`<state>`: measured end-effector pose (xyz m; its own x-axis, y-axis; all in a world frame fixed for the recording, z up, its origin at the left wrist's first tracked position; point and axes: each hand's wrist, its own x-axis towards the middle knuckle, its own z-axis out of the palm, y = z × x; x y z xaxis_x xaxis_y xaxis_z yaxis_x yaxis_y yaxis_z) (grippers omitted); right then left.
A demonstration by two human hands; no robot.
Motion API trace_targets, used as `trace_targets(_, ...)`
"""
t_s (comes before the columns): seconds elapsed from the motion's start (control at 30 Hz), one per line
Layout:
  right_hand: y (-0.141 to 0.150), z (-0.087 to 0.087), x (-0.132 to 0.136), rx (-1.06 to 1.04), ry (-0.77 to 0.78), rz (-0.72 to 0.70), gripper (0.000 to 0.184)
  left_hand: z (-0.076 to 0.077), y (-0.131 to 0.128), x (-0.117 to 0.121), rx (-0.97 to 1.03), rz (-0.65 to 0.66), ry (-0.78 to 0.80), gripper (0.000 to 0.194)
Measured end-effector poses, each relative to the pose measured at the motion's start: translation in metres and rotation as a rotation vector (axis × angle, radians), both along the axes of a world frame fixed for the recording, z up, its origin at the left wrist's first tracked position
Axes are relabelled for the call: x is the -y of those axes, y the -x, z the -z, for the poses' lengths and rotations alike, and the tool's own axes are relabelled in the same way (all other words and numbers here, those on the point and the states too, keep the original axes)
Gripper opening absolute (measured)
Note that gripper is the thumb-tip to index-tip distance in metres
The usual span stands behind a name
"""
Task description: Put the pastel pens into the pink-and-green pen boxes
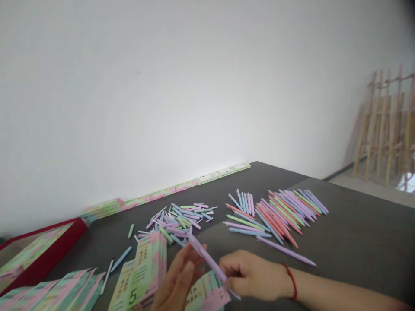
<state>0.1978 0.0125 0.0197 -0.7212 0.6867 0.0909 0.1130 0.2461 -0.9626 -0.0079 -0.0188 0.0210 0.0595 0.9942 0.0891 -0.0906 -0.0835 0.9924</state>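
While the right hand (243, 275) clamps its fingers on the lower part of a lilac pen (207, 259), the left hand (178, 278) curves beside the upper part, thumb and fingers apart (whether they touch it, I cannot tell). The pen slants between the hands, partly over a card (202, 293). The step in hand seems to be handling this one pen; the next move calls for a steady pinch.
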Motion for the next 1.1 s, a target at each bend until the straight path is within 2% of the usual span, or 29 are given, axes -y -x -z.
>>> trace_targets(0.07,0.001,0.003,0.004,0.102,-0.186,0.013,0.007,-0.018,0.002,-0.001,0.224,0.016,0.154,0.043)
trace_targets(0.17,0.002,0.006,0.007,0.184,-0.333,0.036,0.014,-0.026,0.005,-0.004,0.246,-0.021,0.199,0.039)
trace_targets(0.33,0.001,0.004,0.009,0.265,-0.39,0.045,0.016,-0.018,0.009,-0.006,0.135,-0.033,0.165,0.036)
trace_targets(0.53,0.004,-0.002,0.01,0.463,-0.715,0.175,0.011,-0.01,0.011,-0.01,0.002,-0.141,0.111,0.037)
trace_targets(0.63,0.005,-0.002,0.01,0.568,-0.79,0.268,0.013,-0.008,0.012,-0.011,0.0,-0.19,0.128,0.034)
trace_targets(0.7,0.004,-0.001,0.01,0.579,-0.769,0.33,0.013,-0.008,0.012,-0.012,0.034,-0.201,0.146,0.033)
trace_targets(0.8,0.001,-0.002,0.01,0.506,-0.631,0.368,0.021,-0.006,0.014,-0.015,0.128,-0.204,0.176,0.035)
trace_targets(1.0,0.0,-0.004,0.006,0.227,-0.418,0.178,0.027,-0.004,0.019,-0.019,0.19,-0.247,0.188,0.04)
trace_targets(1.1,0.001,0.001,0.003,0.181,-0.313,0.286,0.025,-0.005,0.019,-0.018,0.202,-0.27,0.201,0.042)
